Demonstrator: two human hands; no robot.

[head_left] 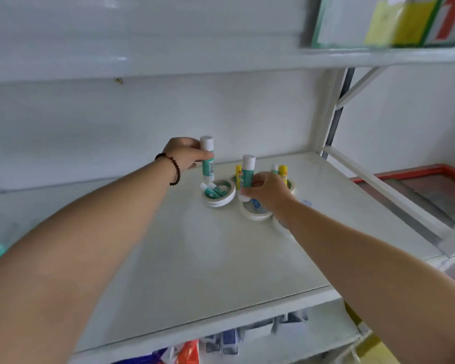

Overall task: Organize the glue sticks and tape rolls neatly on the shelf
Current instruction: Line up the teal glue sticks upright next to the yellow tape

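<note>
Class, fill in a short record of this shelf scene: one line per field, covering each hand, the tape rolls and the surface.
left hand: grips an upright green glue stick
right hand: grips a second green glue stick
tape roll: lies flat, small glue sticks inside its ring
second tape roll: flat, under the right hand
shelf: white

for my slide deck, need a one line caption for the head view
Each hand, left hand and right hand, grips an upright teal glue stick above tape rolls on a white shelf.
</note>
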